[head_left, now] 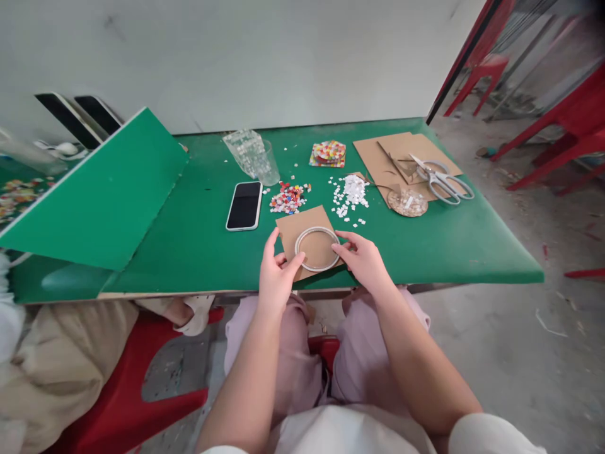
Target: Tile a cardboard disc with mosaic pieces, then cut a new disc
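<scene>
A brown cardboard piece lies at the front edge of the green table, with a pale round ring flat on top of it. My left hand grips the cardboard at its left side, index finger along the edge and thumb tip against the ring. On the other side, my right hand has thumb and index finger closed at the ring's right rim. The undersides of both hands' fingers are hidden. Just beyond are a pile of coloured mosaic tiles and a pile of white tiles.
A phone lies left of the tiles, near a clear cup and bag. Scissors rest on cardboard sheets at right, beside a tile-covered disc. A green board leans at left; a seated person is beside me.
</scene>
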Action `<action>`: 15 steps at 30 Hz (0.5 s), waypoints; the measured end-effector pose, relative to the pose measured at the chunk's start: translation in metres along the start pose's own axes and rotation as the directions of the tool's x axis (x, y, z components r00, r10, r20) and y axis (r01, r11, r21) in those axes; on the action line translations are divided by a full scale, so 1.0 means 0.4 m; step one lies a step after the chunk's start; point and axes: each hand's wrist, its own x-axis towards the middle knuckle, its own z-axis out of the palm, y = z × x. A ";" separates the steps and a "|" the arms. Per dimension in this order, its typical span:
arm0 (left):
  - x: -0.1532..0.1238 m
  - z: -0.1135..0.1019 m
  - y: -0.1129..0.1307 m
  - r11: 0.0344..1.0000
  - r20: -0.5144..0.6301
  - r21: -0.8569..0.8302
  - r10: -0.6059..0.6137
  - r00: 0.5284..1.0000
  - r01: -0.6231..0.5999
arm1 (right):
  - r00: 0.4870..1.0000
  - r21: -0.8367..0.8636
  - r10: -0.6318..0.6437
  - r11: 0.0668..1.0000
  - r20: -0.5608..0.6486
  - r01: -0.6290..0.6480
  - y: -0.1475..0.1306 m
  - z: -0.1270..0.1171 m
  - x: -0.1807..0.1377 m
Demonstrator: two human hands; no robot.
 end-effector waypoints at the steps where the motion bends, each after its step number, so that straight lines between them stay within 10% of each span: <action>1: -0.003 -0.007 -0.007 0.999 0.020 0.048 -0.009 1.000 0.008 | 1.000 -0.091 -0.022 0.996 -0.015 0.021 0.005 0.000 -0.006; 15: 0.008 -0.035 0.044 0.815 0.264 0.574 -0.096 0.960 -0.076 | 0.983 -0.578 -0.181 0.804 -0.016 0.138 0.007 0.012 -0.032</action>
